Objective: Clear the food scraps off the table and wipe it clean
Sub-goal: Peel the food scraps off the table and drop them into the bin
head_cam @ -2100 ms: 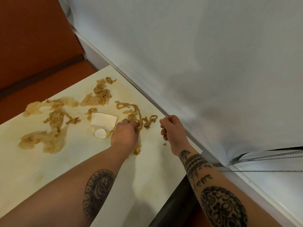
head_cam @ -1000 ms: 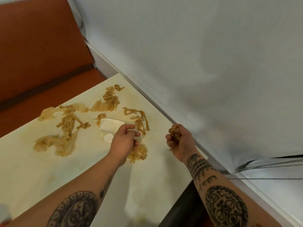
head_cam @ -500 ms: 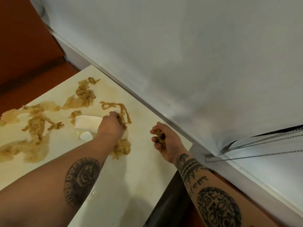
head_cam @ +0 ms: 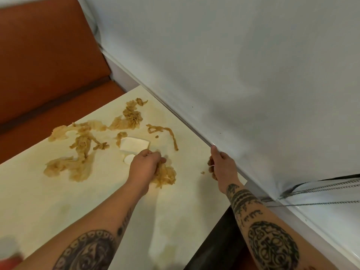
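Observation:
Tan, stringy food scraps lie over the far half of the cream table (head_cam: 48,199). My left hand (head_cam: 144,168) grips a gathered clump of scraps (head_cam: 166,177) at the table's middle. Just beyond it lie a white napkin (head_cam: 134,144) and a small white disc (head_cam: 129,158). A thin curled strand (head_cam: 167,133) lies near the wall. Larger heaps sit at the far left (head_cam: 78,152) and far middle (head_cam: 129,117). My right hand (head_cam: 221,165) is curled at the table's right edge by the wall, holding a few scraps. A crumb (head_cam: 203,172) lies beside it.
A white wall panel (head_cam: 243,84) runs along the table's right side. An orange bench seat (head_cam: 48,61) stands beyond the far edge. A dark gap (head_cam: 214,244) opens below the table's near right corner. Brownish stains mark the tabletop.
My left hand has pulled back from the strand toward me, dragging the clump with it. My right hand has turned over, its back now up, fingers still curled on scraps.

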Tool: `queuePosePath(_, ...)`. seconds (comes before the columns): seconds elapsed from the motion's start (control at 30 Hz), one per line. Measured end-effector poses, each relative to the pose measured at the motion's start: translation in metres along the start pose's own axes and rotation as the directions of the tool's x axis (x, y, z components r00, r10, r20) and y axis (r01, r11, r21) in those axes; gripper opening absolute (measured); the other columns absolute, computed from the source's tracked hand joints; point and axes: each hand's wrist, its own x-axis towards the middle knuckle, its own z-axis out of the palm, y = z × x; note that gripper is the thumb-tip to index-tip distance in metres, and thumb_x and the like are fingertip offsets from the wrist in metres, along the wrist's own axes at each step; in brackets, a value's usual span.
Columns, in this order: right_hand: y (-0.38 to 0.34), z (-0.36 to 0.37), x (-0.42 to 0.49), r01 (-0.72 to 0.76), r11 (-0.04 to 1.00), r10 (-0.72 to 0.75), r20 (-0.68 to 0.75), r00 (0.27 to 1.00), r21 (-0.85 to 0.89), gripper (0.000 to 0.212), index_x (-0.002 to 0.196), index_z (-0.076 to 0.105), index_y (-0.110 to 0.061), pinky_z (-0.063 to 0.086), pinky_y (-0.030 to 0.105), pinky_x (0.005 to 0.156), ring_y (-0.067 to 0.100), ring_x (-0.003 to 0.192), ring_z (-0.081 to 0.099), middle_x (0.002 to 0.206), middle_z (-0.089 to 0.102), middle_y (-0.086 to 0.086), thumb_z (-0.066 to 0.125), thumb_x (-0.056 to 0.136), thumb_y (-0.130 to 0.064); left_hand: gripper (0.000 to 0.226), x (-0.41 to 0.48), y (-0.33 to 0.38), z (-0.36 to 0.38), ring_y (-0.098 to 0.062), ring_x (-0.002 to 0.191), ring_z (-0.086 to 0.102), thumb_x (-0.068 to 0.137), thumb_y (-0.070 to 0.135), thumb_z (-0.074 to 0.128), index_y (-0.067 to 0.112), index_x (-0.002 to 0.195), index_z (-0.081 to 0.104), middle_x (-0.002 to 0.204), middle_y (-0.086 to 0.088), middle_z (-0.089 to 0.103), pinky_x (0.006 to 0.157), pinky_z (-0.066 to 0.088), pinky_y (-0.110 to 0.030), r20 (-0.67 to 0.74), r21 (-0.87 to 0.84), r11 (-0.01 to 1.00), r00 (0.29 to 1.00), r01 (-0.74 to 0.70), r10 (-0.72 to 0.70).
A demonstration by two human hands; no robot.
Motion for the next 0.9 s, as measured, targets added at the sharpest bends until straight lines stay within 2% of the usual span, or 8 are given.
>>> queuePosePath(0.13,0.008,-0.013,-0.003,0.231,0.809,-0.271,0.006,0.963,-0.540,0.038,0.085,0.057,-0.018,0.037,0.027,0.058,0.016,0.068,0.056,0.077,0.059,-0.004,0.049,0.102,-0.051,0.006,-0.002,-0.013,-0.016,-0.017,0.055,0.048,0.087,0.009,0.056,0.014,0.086,0.052,0.072,-0.006,0.059,0.049,0.034,-0.030,-0.019,-0.040,0.999,1.000,-0.006,0.005)
queuePosePath(0.23,0.023,-0.013,-0.001,0.266,0.674,-0.235,0.141,0.962,-0.689,0.027,0.106,0.058,-0.026,0.042,0.026,0.063,0.011,0.076,0.062,0.089,0.062,-0.008,0.056,0.099,-0.052,0.021,-0.005,-0.020,-0.024,-0.021,0.061,0.051,0.087,0.011,0.051,0.019,0.102,0.063,0.071,-0.004,0.058,0.049,0.032,-0.029,-0.003,-0.056,0.998,1.000,-0.002,0.002)
queuePosePath(0.3,0.036,-0.008,0.000,0.275,0.602,-0.188,0.202,0.961,-0.749,0.027,0.115,0.057,-0.028,0.046,0.030,0.075,0.017,0.090,0.063,0.098,0.060,-0.008,0.060,0.097,-0.049,0.022,-0.007,-0.024,-0.030,-0.023,0.065,0.054,0.089,0.009,0.050,0.017,0.100,0.068,0.065,-0.001,0.055,0.049,0.030,-0.029,0.004,-0.047,0.999,1.000,0.003,-0.003)
queuePosePath(0.37,0.047,-0.004,-0.002,0.274,0.569,-0.193,0.198,0.961,-0.776,0.024,0.115,0.059,-0.027,0.048,0.034,0.083,0.022,0.098,0.062,0.101,0.057,-0.007,0.060,0.098,-0.044,0.011,-0.008,-0.030,-0.036,-0.024,0.068,0.057,0.092,0.017,0.059,0.012,0.093,0.068,0.064,-0.001,0.052,0.050,0.031,-0.029,-0.003,-0.008,1.000,1.000,0.020,-0.020)
queuePosePath(0.57,0.060,0.005,-0.006,0.256,0.528,-0.262,0.131,0.956,-0.810,0.022,0.097,0.059,-0.020,0.051,0.037,0.080,0.019,0.084,0.058,0.096,0.061,-0.002,0.050,0.103,-0.040,0.036,-0.013,-0.045,-0.049,-0.017,0.056,0.053,0.093,0.042,0.067,0.007,0.097,0.068,0.070,-0.005,0.062,0.052,0.038,-0.027,-0.051,0.129,0.989,0.997,0.067,-0.060)
queuePosePath(0.67,0.060,0.021,-0.009,0.322,0.537,-0.265,0.207,0.942,-0.780,0.025,0.093,0.055,-0.020,0.050,0.037,0.078,0.017,0.082,0.057,0.092,0.059,-0.002,0.048,0.104,-0.041,0.028,-0.016,-0.053,-0.051,-0.018,0.062,0.058,0.092,0.037,0.069,0.009,0.094,0.068,0.073,-0.005,0.063,0.052,0.041,-0.027,-0.061,0.172,0.984,0.997,0.053,-0.043)
queuePosePath(0.8,0.054,0.052,-0.016,0.549,0.561,-0.411,0.367,0.834,-0.620,0.019,0.090,0.053,-0.019,0.044,0.031,0.072,0.014,0.080,0.054,0.091,0.055,-0.004,0.054,0.102,-0.034,0.023,-0.019,-0.057,-0.052,-0.017,0.062,0.058,0.093,0.034,0.068,0.011,0.096,0.069,0.070,-0.002,0.062,0.047,0.041,-0.023,-0.067,0.217,0.974,0.997,0.063,-0.050)
queuePosePath(0.9,0.053,0.070,-0.017,0.580,0.530,-0.411,0.410,0.814,-0.619,0.013,0.101,0.055,-0.022,0.050,0.034,0.080,0.017,0.088,0.057,0.099,0.057,-0.005,0.057,0.100,-0.035,0.024,-0.021,-0.061,-0.056,-0.017,0.059,0.056,0.093,0.034,0.067,0.010,0.097,0.069,0.068,-0.002,0.061,0.046,0.040,-0.023,-0.074,0.241,0.966,0.995,0.090,-0.074)
